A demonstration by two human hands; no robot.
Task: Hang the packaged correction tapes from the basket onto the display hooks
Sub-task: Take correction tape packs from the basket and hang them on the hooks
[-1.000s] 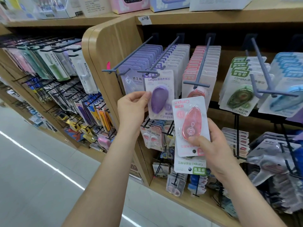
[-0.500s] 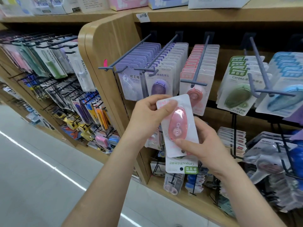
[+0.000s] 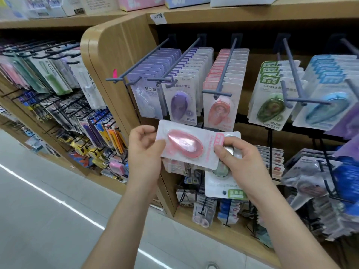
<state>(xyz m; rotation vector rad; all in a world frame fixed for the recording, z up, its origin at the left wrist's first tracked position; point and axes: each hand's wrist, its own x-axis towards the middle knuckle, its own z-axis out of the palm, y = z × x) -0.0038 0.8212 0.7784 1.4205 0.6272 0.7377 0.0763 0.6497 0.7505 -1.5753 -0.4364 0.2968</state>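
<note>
1. A pink teardrop-shaped correction tape in a clear plastic blister pack [image 3: 184, 146] is held sideways at the centre of the frame, just below the hanging rows.
2. Its left end is pinched between the thumb and fingers of the left hand [image 3: 143, 152]. Its right end, which carries the pink label, is pressed under the thumb of the right hand [image 3: 244, 164]. The right hand's fingers are also curled round a second, green-labelled blister pack [image 3: 219, 188].
3. The pack is judged light, fairly stiff and slick. It is best taken by its flat edges, with the hang hole, not made out here, left uncovered.
4. The grey-blue display hook [image 3: 225, 70] carrying the row of pink packs [image 3: 219, 111] is seen just above. Its front crossbar and the neighbouring purple pack [image 3: 181, 105] are likely to stand in the way.
</note>
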